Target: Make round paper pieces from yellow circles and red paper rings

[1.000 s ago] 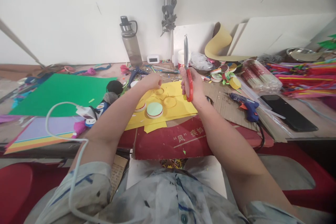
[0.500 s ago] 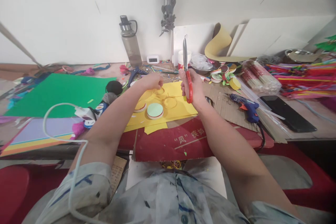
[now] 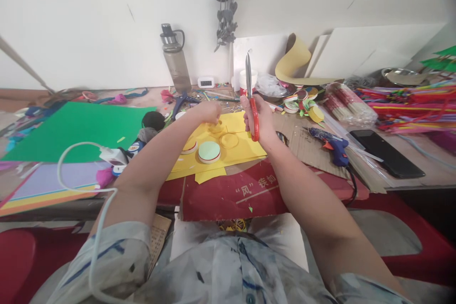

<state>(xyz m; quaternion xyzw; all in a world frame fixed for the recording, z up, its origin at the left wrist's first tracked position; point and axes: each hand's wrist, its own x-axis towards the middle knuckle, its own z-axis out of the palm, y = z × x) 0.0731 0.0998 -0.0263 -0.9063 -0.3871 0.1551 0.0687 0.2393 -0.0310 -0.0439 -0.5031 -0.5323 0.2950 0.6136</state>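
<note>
My right hand [image 3: 261, 113] is closed round the red handles of a pair of scissors [image 3: 255, 123], blades together and pointing up. My left hand [image 3: 212, 113] is above the yellow paper [image 3: 245, 148], fingers bent together in a pinch; whatever is between them is hidden. Just below its fingertips lie thin yellow paper curls [image 3: 216, 127], and a yellow ring [image 3: 229, 140] rests to their right. Nearer me, a pale green-topped round disc [image 3: 209, 151] with a red and white edge lies on the paper, beside a yellow-topped disc [image 3: 190, 146] partly covered by my left forearm.
Right of the paper, a blue glue gun [image 3: 335, 146] rests on cardboard [image 3: 299, 140] near a black phone [image 3: 387, 153]. At the back stand a bottle [image 3: 176, 64] and a small clock [image 3: 205, 82]. A white cable [image 3: 61, 166] loops over my left arm. Green sheet [image 3: 81, 130] lies left.
The view has shifted slightly. My left hand has dipped a little towards the yellow curls, while my right hand keeps holding the scissors upright.
</note>
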